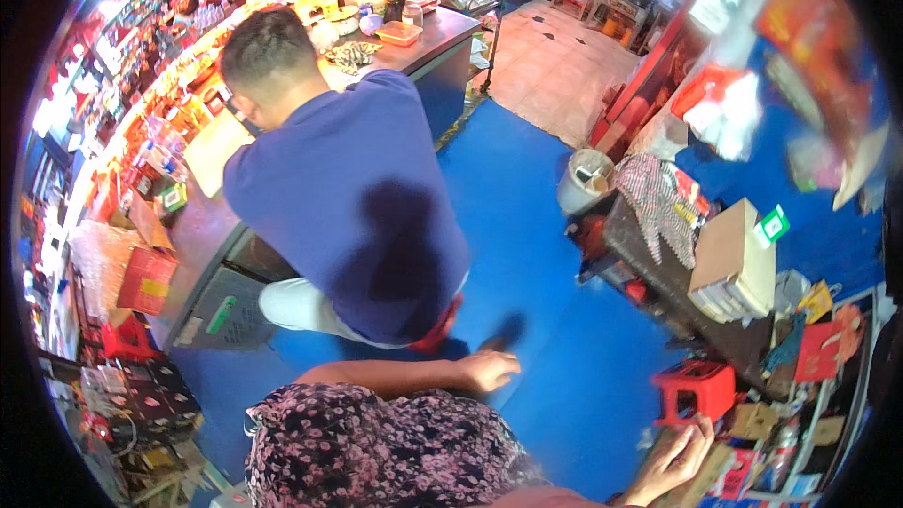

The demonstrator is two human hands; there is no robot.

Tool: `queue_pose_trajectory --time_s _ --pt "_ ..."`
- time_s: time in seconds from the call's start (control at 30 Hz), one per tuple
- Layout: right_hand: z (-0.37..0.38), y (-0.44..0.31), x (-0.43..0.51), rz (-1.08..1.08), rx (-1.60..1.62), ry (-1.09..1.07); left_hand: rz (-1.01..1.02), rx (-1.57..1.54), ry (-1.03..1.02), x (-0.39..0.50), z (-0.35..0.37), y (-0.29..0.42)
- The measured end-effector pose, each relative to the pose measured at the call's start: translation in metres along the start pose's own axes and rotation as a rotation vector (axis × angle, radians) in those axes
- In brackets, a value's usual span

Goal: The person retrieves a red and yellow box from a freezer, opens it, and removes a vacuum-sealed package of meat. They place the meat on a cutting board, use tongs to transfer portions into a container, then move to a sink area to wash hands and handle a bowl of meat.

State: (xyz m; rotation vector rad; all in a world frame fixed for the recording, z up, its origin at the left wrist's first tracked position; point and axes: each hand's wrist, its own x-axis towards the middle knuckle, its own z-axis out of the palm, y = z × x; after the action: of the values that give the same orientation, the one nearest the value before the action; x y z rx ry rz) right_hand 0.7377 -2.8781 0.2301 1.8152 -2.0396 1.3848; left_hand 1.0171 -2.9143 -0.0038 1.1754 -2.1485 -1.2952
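My left hand (489, 370) is held in front of my flowered top, over the blue floor, with its fingers loosely curled and nothing visible in them. At the lower right, my right hand (681, 450) has its fingers partly bent and shows no object in its grasp; it is nearest to a red plastic stool (695, 391). Directly ahead, a person in a dark blue shirt (338, 190) leans over a long counter (448, 39), back towards me. What that person's hands do is hidden.
To the right a dark bench (645, 243) bears a checked cloth (652, 201) and a cardboard box (737, 264). A white bucket (585, 180) stands at its far end. Crowded shelves fill the lower right. Open cardboard boxes (147, 281) lie at the counter's left.
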Motion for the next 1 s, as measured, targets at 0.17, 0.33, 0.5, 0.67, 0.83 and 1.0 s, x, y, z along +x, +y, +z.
queue_pose_trajectory --time_s 0.17,0.33,0.5,0.67,0.83,1.0 --pt "0.059 0.055 0.114 -0.006 -0.103 -0.142 0.067 0.055 0.078 0.141 -0.052 0.010" --pt "0.140 0.100 0.200 -0.117 -0.032 -0.179 0.053 0.085 0.210 0.231 -0.127 -0.002" --pt "0.239 0.173 0.273 -0.223 0.021 -0.362 -0.024 0.149 0.359 0.302 -0.168 -0.032" --pt "0.340 0.179 0.376 -0.227 0.043 -0.473 -0.148 0.197 0.440 0.377 -0.211 -0.064" --pt "0.449 0.167 0.481 -0.306 0.144 -0.611 -0.233 0.264 0.559 0.442 -0.270 -0.081" --pt "0.567 0.134 0.558 -0.554 0.270 -0.687 -0.376 0.253 0.679 0.469 -0.326 -0.106"
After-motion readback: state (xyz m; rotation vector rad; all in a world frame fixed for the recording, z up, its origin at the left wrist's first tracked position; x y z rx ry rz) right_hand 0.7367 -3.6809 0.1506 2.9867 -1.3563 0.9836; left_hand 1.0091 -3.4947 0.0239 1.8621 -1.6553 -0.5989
